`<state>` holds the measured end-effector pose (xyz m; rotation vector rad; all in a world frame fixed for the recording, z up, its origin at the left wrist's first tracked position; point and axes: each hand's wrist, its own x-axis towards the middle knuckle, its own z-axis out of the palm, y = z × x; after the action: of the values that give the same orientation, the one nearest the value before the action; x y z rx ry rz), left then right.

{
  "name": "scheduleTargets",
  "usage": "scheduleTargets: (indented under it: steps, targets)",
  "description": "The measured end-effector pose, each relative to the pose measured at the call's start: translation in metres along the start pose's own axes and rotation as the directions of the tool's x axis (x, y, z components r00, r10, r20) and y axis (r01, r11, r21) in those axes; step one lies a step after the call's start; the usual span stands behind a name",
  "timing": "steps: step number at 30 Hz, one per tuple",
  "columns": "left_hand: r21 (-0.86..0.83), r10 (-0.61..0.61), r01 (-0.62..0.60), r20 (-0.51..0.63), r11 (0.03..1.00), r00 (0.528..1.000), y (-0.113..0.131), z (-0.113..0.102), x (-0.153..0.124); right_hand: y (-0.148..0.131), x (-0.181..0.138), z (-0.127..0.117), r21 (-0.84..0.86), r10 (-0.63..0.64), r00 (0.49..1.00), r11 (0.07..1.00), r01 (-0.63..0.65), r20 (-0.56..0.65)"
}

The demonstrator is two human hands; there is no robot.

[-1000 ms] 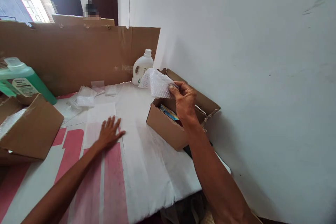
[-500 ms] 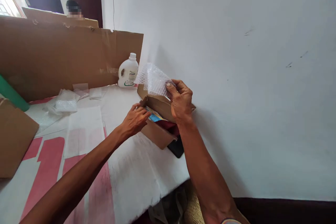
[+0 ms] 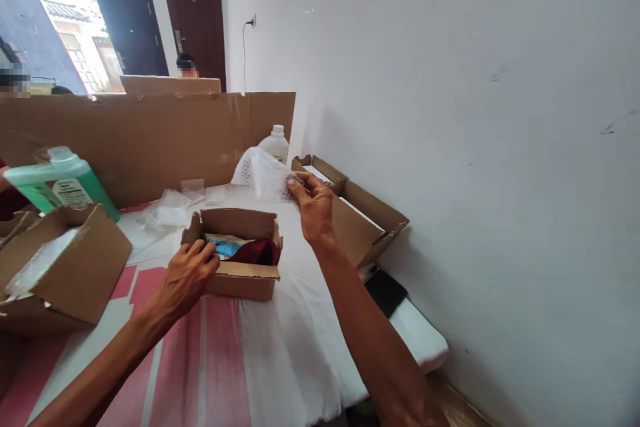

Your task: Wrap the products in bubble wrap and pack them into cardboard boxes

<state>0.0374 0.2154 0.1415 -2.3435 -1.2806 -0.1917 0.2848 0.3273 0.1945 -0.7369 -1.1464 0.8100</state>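
Glare thru doorway (image 3: pixel 80 30), soft shadows, poss. blur

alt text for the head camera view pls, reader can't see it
A person's right hand holds up bubble wrap, while the left hand grasps the left end of a small open cardboard box containing something blue and something dark red. Beyond are a white bottle, partly hidden, and a green-liquid bottle, before a cardboard panel.

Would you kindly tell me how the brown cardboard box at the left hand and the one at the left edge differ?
The left hand touches the central brown cardboard box; the left-edge brown cardboard box stands apart. The central box holds a blue item and a dark-red one, the left-edge box clear plastic wrapping. Both are open.
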Motion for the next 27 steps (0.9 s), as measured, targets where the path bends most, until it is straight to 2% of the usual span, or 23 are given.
scheduleTargets:
  steps: [3,6,9,13,16,19,22,25,27]
  targets:
    - [0.044,-0.052,0.051,0.006,0.998,0.999,-0.005,-0.003,-0.036,-0.006,-0.002,0.003,0.022,-0.040,0.997,0.999,0.042,-0.064]
    - [0.030,-0.131,0.130,0.021,0.991,0.991,-0.004,-0.001,-0.053,-0.016,-0.013,-0.015,-0.051,-0.085,0.987,0.996,0.079,-0.133]
    - [0.004,-0.216,0.216,0.078,0.976,0.973,-0.005,0.000,-0.053,-0.031,-0.034,-0.048,-0.201,-0.120,0.977,0.976,0.083,-0.179]
    - [0.010,-0.219,0.219,0.109,0.976,0.970,-0.005,-0.003,-0.041,-0.053,-0.073,-0.094,-0.407,-0.135,0.968,0.913,0.039,-0.211]
    - [0.034,-0.240,0.238,0.105,0.971,0.965,0.001,-0.008,-0.029,-0.063,-0.102,-0.116,-0.531,-0.082,0.976,0.847,-0.040,-0.203]
    - [0.049,-0.270,0.266,0.102,0.963,0.958,0.007,-0.011,-0.020,-0.068,-0.128,-0.125,-0.649,-0.001,0.992,0.756,-0.084,-0.129]
    - [0.017,-0.302,0.302,0.016,0.953,0.953,0.018,-0.016,-0.018,-0.076,-0.149,-0.124,-0.780,0.000,1.000,0.626,0.005,0.007]
    - [-0.220,-0.217,0.172,-0.202,0.960,0.955,0.047,-0.025,-0.031,-0.085,-0.164,-0.108,-0.809,0.047,0.985,0.577,0.109,0.166]
    - [-0.464,-0.185,0.054,-0.240,0.884,0.953,0.079,-0.029,-0.048,-0.087,-0.171,-0.087,-0.781,0.140,0.955,0.612,0.124,0.261]
